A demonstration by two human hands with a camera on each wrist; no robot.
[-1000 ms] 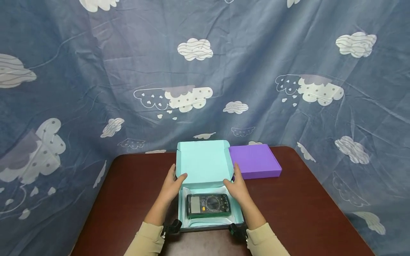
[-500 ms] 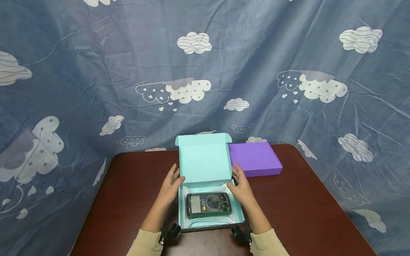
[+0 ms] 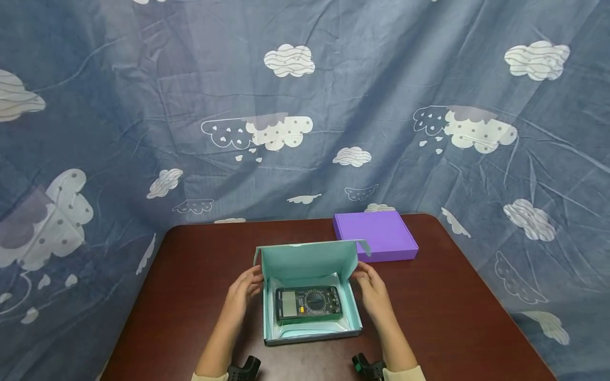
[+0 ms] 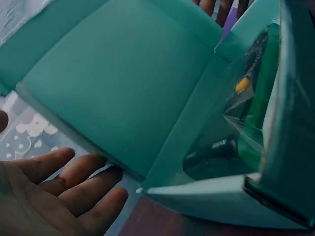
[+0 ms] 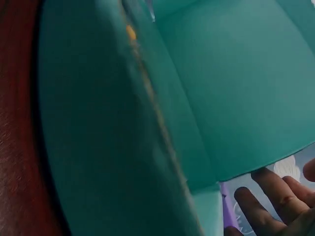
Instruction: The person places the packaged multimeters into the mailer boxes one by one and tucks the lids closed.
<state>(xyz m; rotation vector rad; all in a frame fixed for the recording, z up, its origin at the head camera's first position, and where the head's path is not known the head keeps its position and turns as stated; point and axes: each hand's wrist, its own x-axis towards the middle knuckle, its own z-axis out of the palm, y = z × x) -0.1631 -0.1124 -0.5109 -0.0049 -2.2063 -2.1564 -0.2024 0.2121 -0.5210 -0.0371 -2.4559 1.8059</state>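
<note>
A light teal cardboard box [image 3: 312,336] sits at the middle of the table with its lid [image 3: 310,260] raised partway. Inside, on clear plastic wrap, lies a multimeter [image 3: 310,302] with a grey display, round dial and green edge. My left hand [image 3: 242,292] is beside the lid's left edge; in the left wrist view its fingers [image 4: 91,189] stretch loosely along that edge. On the opposite side my right hand [image 3: 374,293] has its fingertips right at the lid's right edge, which the right wrist view shows with fingers [image 5: 278,194] extended. Neither hand grips anything.
Behind the teal box, to the right, lies a closed purple box [image 3: 376,234]. The dark red-brown table [image 3: 443,317] ends at a blue cloud-print curtain [image 3: 229,106] at the back. Black cameras sit on both wrists.
The lid has swung up and forward from lying far back. Both hands have drawn back toward the person and moved outward to the lid's sides. The multimeter stays in place.
</note>
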